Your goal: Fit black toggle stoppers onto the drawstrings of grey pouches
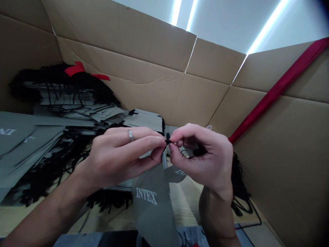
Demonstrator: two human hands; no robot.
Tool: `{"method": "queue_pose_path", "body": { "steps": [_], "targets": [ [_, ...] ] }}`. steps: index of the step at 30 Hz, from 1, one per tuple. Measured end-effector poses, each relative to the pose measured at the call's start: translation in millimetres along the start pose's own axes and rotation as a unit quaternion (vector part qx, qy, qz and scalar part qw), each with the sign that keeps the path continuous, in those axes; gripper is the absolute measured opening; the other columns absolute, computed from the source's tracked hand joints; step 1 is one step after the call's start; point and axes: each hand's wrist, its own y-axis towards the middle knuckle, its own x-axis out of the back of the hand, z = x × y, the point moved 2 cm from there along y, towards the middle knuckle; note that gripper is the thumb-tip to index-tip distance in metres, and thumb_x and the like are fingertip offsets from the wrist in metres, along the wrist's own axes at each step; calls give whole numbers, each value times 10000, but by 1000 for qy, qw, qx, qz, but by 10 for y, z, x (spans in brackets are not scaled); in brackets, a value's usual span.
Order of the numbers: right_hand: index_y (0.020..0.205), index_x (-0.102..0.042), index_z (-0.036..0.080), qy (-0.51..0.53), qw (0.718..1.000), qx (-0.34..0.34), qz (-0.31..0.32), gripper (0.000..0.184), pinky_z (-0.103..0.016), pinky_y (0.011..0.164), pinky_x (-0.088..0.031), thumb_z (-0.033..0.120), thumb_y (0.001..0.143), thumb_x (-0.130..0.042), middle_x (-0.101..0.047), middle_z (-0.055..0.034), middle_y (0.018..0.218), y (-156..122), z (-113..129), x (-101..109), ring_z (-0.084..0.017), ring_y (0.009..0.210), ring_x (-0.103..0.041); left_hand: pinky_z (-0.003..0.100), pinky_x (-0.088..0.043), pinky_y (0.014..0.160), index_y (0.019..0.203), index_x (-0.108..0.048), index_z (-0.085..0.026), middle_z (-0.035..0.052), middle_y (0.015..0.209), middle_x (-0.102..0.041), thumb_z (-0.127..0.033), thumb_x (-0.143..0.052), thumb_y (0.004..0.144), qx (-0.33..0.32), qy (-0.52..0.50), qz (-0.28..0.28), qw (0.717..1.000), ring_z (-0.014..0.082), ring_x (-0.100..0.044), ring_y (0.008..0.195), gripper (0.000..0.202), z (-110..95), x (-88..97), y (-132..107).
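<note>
Fingertips of my left hand [123, 151] and my right hand [203, 154] meet at the middle of the view, both pinching a short black cord [168, 141]. A ring sits on one finger of the left hand. Just below hangs a grey pouch [154, 206] printed INTEX in white, its top hidden behind my left fingers. Whether the cord joins this pouch, I cannot make out. Part of another grey printed piece [177, 174] shows under the right hand. Something dark, perhaps more cord, lies inside my curled right fingers.
Grey printed pouches [23, 144] with black cords lie stacked at the left. Behind them rises a taller pile [69, 92] with red strips on top. Cardboard walls [154, 79] enclose the table [185, 202]. A black cord bundle [239, 185] lies right; a dark red strap [277, 89] crosses the right wall.
</note>
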Motion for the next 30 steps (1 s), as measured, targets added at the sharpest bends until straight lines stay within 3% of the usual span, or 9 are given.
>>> {"method": "queue_pose_path", "body": {
  "steps": [7, 10, 15, 19, 21, 23, 26, 30],
  "targets": [
    [993, -748, 303, 39, 993, 102, -43, 325, -333, 638, -621, 25, 828, -772, -796, -5, 880, 2, 0, -66, -185, 763, -746, 211, -642, 606, 965, -772, -276, -42, 838, -848, -162, -820, 893, 81, -70, -43, 993, 133, -797, 671, 143, -12, 11, 51],
    [1011, -756, 303, 51, 989, 131, -54, 316, -347, 647, -637, 38, 840, -776, -801, -10, 887, 13, 0, -92, -189, 758, -755, 227, -653, 615, 918, -772, -269, -37, 814, -839, -144, -842, 851, 119, -130, -65, 982, 140, -788, 666, 158, 10, -4, 60],
    [1053, -770, 303, 25, 980, 179, -84, 345, -380, 664, -654, 30, 845, -798, -816, -11, 882, 26, -23, -94, -197, 727, -753, 221, -684, 662, 938, -807, -227, 13, 875, -848, -61, -850, 840, 172, -277, -70, 943, 151, -801, 732, 197, 64, -66, 53],
    [1099, -775, 321, -52, 968, 218, -109, 413, -404, 670, -662, 10, 832, -818, -833, -21, 910, 34, -60, -71, -231, 770, -781, 196, -730, 775, 1090, -825, -203, 24, 965, -871, -83, -903, 850, 261, -377, -23, 888, 162, -853, 805, 279, 98, -125, 91],
    [1113, -777, 317, -74, 967, 223, -99, 438, -408, 698, -668, -7, 823, -826, -841, -27, 947, 34, -74, -69, -237, 807, -788, 154, -713, 727, 1101, -836, -199, 13, 937, -878, -106, -913, 880, 287, -393, -4, 874, 158, -861, 790, 252, 103, -143, 105],
    [1111, -782, 306, -77, 966, 228, -90, 434, -413, 727, -669, -15, 822, -822, -841, -33, 967, 28, -68, -70, -236, 823, -782, 114, -682, 669, 1051, -855, -198, -6, 891, -877, -106, -900, 908, 296, -380, -17, 876, 140, -856, 759, 175, 102, -138, 106],
    [1070, -787, 273, -17, 980, 177, -88, 331, -390, 723, -640, 21, 856, -799, -822, -32, 960, 18, -42, -55, -216, 824, -760, 104, -666, 665, 1030, -870, -205, -21, 900, -877, -107, -915, 899, 292, -333, -44, 895, 118, -844, 763, 169, 74, -104, 91],
    [1038, -782, 234, 56, 997, 14, -44, 166, -288, 616, -512, 134, 916, -835, -757, 10, 899, 11, -35, -20, -118, 699, -624, 127, -654, 746, 1057, -870, -224, -29, 977, -882, -100, -898, 910, 281, -249, -30, 926, 92, -823, 828, 194, 13, -68, 70]
  ]
}}
